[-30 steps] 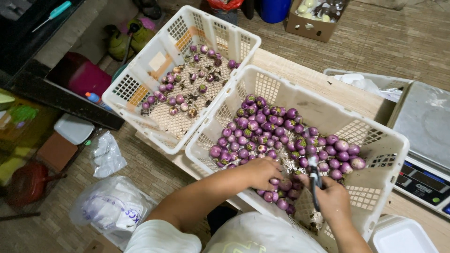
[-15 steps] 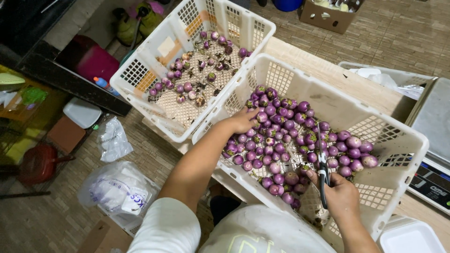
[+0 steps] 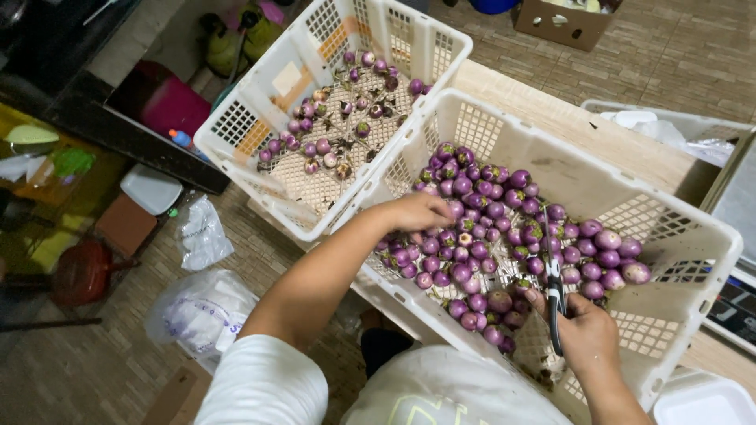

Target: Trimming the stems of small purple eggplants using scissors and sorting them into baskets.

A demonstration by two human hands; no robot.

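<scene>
A white slatted basket (image 3: 677,236) in front of me holds a heap of small round purple eggplants (image 3: 488,212). My left hand (image 3: 417,211) reaches into the left side of the heap, fingers curled over the fruit; whether it grips one I cannot tell. My right hand (image 3: 587,334) rests low in the basket's near right part and grips black-handled scissors (image 3: 554,283), blades pointing away over the eggplants. A second white basket (image 3: 236,130) to the left holds a thinner scatter of small eggplants (image 3: 339,118) and stem bits.
Both baskets sit on a wooden table (image 3: 551,102). A scale (image 3: 728,303) and a white tray (image 3: 701,401) lie at the right edge. Plastic bags (image 3: 201,311) lie on the floor at left, near a red stool (image 3: 79,271). A cardboard box (image 3: 563,20) stands at the far side.
My left hand has moved from the near part of the heap, beside my right hand, to its left side. My right hand with the scissors has stayed about where it was.
</scene>
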